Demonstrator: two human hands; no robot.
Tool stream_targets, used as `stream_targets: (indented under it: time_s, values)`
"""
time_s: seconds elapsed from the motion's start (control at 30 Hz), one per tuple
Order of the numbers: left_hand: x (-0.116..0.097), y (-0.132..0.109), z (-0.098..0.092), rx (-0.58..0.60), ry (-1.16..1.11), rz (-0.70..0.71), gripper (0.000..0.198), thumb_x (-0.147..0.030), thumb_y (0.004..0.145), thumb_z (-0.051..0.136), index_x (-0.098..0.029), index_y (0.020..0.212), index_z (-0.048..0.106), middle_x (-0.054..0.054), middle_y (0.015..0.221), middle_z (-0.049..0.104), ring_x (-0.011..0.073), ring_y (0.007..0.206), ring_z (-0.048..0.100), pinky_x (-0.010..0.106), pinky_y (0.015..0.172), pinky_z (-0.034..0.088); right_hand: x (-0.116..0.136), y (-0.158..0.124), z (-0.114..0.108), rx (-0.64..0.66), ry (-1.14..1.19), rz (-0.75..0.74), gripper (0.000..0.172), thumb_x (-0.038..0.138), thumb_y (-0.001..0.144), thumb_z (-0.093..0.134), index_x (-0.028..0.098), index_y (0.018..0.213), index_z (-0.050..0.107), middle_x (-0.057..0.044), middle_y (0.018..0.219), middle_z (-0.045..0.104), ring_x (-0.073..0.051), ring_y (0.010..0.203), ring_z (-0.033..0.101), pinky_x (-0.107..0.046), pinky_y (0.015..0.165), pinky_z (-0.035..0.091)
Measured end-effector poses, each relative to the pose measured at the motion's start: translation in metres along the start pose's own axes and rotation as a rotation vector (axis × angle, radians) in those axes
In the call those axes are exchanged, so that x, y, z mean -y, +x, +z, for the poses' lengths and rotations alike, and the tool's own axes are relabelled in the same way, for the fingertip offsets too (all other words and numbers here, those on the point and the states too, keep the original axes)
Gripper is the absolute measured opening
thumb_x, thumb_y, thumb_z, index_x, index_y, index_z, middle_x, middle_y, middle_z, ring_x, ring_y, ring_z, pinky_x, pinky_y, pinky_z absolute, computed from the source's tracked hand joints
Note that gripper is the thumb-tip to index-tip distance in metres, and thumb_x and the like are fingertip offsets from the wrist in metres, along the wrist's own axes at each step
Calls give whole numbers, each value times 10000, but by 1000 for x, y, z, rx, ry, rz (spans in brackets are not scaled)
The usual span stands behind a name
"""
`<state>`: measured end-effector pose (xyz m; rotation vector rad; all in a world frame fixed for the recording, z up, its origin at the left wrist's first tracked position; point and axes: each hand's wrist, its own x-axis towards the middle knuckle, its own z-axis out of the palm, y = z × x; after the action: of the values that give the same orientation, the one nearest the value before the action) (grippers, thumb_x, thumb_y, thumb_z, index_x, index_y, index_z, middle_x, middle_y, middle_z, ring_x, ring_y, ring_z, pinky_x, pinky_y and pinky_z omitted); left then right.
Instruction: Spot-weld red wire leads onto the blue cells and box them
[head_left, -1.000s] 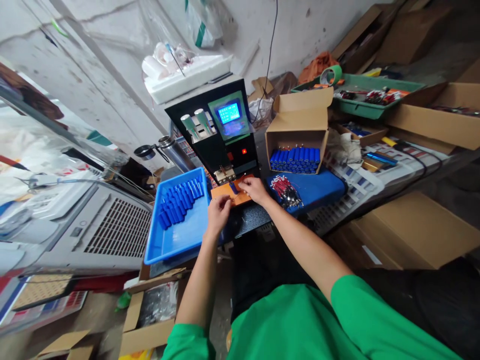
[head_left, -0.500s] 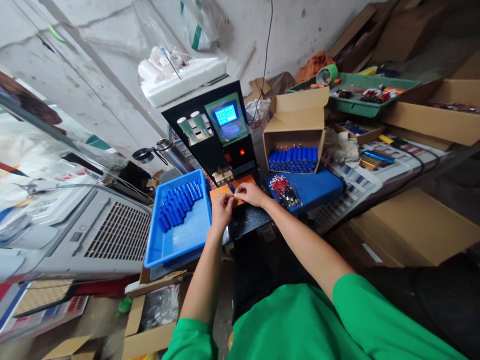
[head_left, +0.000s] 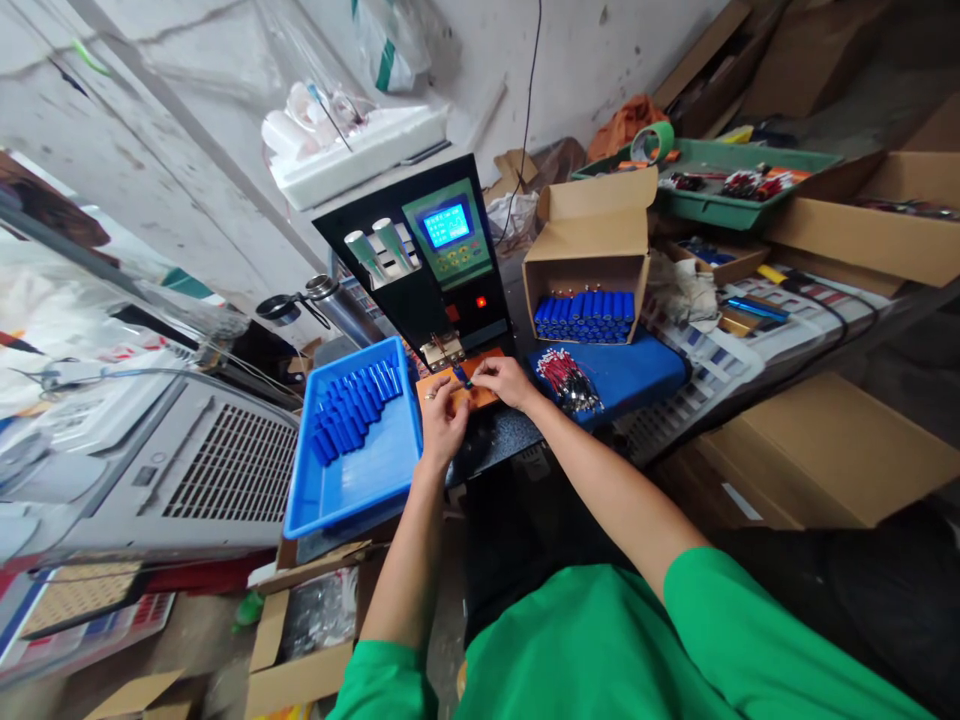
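Note:
A blue cylindrical battery cell (head_left: 461, 375) lies at the front of a black spot-welding machine (head_left: 420, 290), just below its electrode holder (head_left: 442, 350) and over an orange block (head_left: 487, 396). My right hand (head_left: 504, 383) pinches the near end of the cell between thumb and fingertips. On the cell's left, my left hand (head_left: 444, 415), with a ring on one finger, has thumb and forefinger apart; whether a fingertip touches the cell is unclear. To the right, a bundle of red and black wire leads (head_left: 568, 380) rests on a blue surface (head_left: 637, 385).
A blue tray (head_left: 375, 478) with rows of blue cells stands at left. An open cardboard box (head_left: 589, 240) of more cells is behind the leads. A steel flask (head_left: 345, 310) stands behind the tray; a green tray (head_left: 750, 213) with wires and tape is farther right.
My left thumb and fingers, pinched together close to the right fingertips before, have spread and drawn slightly left. More of the cell shows now. My right hand stays almost in place.

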<state>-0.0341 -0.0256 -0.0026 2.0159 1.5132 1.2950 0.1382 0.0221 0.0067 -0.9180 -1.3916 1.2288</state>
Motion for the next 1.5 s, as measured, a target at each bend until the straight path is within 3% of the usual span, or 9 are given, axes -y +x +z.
stream_targets:
  time_s: [0.07,0.17,0.5,0.77,0.97,1.1,1.27,1.43,1.5]
  values:
    - [3,4,1,94,19,57,354,-217,838,620,-211,1187,686,127,1332,585,262,1238,580,394,1009,503,-1,1,-1,-29,67,36,169,343,702,655,177,674,662,8,603,613,-138,592,537,-246,577,412]
    - [9,11,5,182,14,83,406,-203,852,600,-216,1252,669,119,1221,644,240,1111,641,392,978,522,-1,3,-1,-74,172,82,179,360,670,659,183,655,634,29,549,549,-112,516,465,-236,518,371]
    - [20,6,15,109,-181,-15,434,-243,869,638,-221,1301,600,74,1052,671,168,862,655,311,781,566,4,4,-1,-135,304,146,229,392,622,703,183,612,610,37,519,517,-92,495,431,-213,458,305]
    - [14,15,12,53,36,138,357,-282,915,657,-213,1265,636,45,898,570,133,715,526,271,662,480,-1,8,2,-151,255,119,235,391,643,682,186,591,580,44,513,487,-88,490,409,-216,464,312]
    - [11,16,15,65,47,77,375,-309,935,618,-194,1293,626,56,917,606,147,753,569,292,719,499,-1,9,3,-173,279,136,232,377,654,682,185,598,566,44,524,497,-84,487,419,-211,464,328]
    - [3,12,15,-21,-98,-72,330,-340,920,617,-187,1210,657,64,963,684,162,817,632,290,756,521,-2,8,1,-174,295,124,231,377,654,699,179,608,589,44,521,501,-80,479,423,-202,452,316]
    - [-8,16,9,-157,-250,-213,338,-410,868,664,-167,1102,677,-6,749,613,116,629,542,238,617,457,-2,9,1,-179,349,134,225,379,647,701,174,630,609,37,541,524,-72,472,424,-197,439,304]
    - [-10,28,6,-61,-214,-184,218,-384,824,690,-170,801,659,-12,661,566,112,601,497,232,586,408,-4,10,1,-185,324,141,228,383,657,700,175,628,611,31,545,535,-71,465,422,-197,433,303]
    - [-8,30,8,-21,-204,-190,205,-370,816,688,-172,779,649,-8,656,572,114,589,491,235,566,395,-4,10,2,-187,302,135,236,390,666,694,178,616,604,29,540,531,-75,469,426,-199,434,306]
